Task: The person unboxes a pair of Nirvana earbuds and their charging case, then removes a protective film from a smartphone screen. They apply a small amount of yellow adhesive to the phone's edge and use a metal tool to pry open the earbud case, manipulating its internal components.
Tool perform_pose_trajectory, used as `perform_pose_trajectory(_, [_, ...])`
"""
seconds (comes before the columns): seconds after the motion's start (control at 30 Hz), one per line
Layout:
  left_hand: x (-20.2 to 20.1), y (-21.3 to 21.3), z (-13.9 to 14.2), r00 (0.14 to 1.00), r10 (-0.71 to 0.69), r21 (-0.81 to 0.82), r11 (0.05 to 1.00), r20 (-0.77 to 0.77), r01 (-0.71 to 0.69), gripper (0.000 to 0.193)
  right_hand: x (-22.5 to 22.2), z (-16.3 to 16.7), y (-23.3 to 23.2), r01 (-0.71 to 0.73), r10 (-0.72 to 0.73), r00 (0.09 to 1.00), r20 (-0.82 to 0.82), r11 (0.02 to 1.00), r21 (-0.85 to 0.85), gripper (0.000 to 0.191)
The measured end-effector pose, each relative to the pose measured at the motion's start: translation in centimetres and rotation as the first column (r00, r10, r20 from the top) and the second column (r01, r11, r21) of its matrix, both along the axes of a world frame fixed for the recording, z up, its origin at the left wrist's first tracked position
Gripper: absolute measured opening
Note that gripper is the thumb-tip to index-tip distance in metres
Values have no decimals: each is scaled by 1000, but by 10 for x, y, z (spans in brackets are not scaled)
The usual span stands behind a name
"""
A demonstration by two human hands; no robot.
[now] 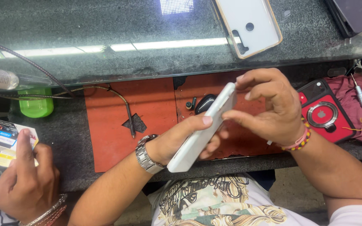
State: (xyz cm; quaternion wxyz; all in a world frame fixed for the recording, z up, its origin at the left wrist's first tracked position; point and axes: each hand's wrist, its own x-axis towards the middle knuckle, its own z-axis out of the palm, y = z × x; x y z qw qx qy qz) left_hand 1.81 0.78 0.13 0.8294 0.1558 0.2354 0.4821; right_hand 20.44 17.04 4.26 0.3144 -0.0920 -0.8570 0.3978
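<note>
The left hand (pixel 177 140) is reaching in from the lower left, forearm angled up and to the right, palm cupped upward with the thumb lying flat along the top and the fingers curling underneath. The right hand (pixel 269 106) is coming in from the right with its wrist bent, fingers arching downward and thumb and forefinger pinching together toward the left thumb.

Small white-blue-yellow package (pixel 11 140), far left, perhaps

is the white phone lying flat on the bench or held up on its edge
Held up, tilted on edge. The white phone is off the red mat, cradled by the left hand, right hand fingertips at its upper end.
</note>
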Motion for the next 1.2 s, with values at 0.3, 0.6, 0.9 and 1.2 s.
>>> perform_pose_trajectory(0.3, [1,-1,34,836,542,301,785,92,-542,93,-4,-25,-38,-26,203,976,76,459,-888,50])
perform_pose_trajectory(0.6, [-22,-7,37,881,397,315,827,258,-466,118,-4,-2,-1,201,-56,975,216,640,-741,42])
perform_pose_trajectory(0.9, [8,9,7,991,0,-98,995,130,13,87,-3,25,-3,122,-21,930,366,959,-254,56])
perform_pose_trajectory(1.2, [15,5,1,987,43,-68,996,-154,-54,85,-7,38,-24,207,-235,897,375,972,113,59])
